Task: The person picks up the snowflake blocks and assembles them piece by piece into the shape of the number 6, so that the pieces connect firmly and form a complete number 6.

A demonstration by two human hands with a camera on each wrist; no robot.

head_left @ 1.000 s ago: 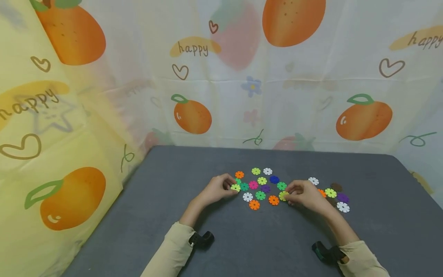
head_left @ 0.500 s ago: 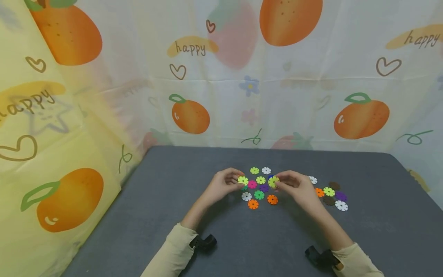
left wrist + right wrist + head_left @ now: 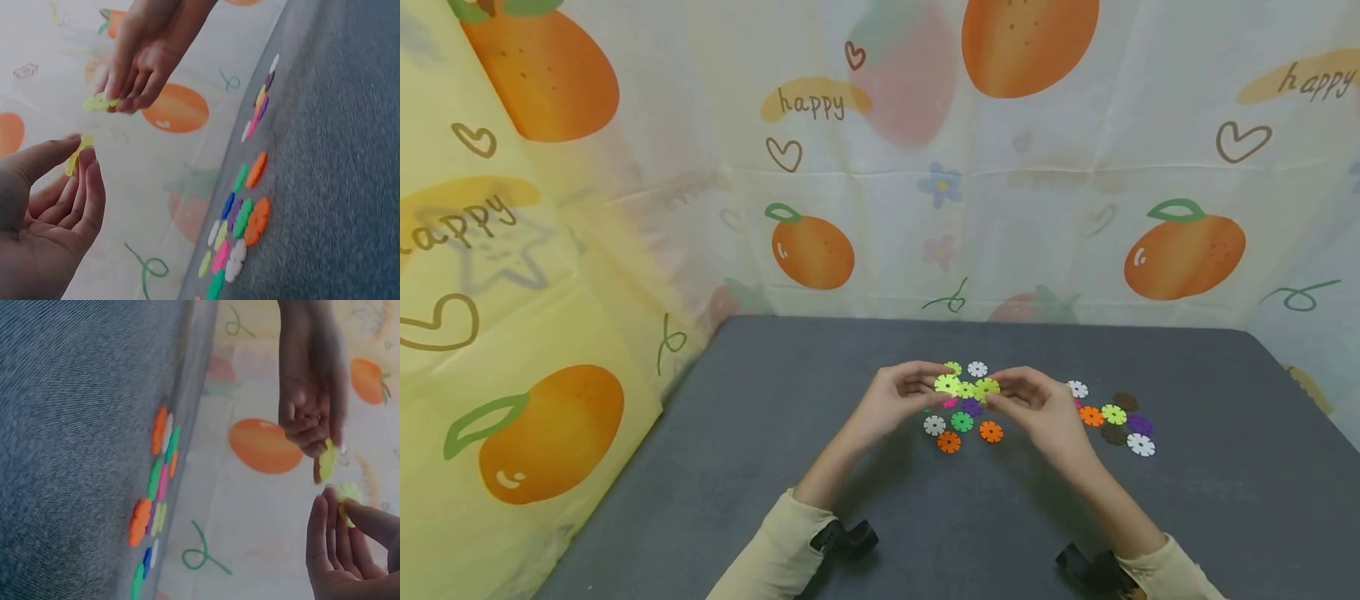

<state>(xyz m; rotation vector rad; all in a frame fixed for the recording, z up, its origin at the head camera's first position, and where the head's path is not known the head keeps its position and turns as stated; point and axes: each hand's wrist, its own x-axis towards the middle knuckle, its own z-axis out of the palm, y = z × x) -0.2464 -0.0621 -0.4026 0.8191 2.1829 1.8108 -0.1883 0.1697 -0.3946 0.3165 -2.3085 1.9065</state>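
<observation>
In the head view my left hand [image 3: 898, 398] pinches a yellow notched plastic disc [image 3: 947, 385] between thumb and fingertips. Facing it, my right hand [image 3: 1045, 408] pinches a second yellow notched disc [image 3: 987, 389]. Both discs are raised above the table, a small gap apart. The left wrist view shows the left disc [image 3: 79, 156] tilted nearly edge-on, below the flatter right disc [image 3: 99, 103]. Under the hands lie loose notched discs in several colours, among them a green disc [image 3: 962, 422] and an orange disc [image 3: 949, 442]. The hands partly cover some of these.
A second cluster lies to the right on the dark grey table [image 3: 700, 500], with a brown disc [image 3: 1125, 402], a purple disc [image 3: 1139, 425] and a white disc [image 3: 1141, 445]. Behind the table hangs a fruit-printed curtain [image 3: 895, 250]. Black straps with camera mounts [image 3: 850, 540] sit at the wrists.
Both hands have lifted their yellow discs off the table area and brought them inward, toward each other, over the cluster. The discs are now much closer together.
</observation>
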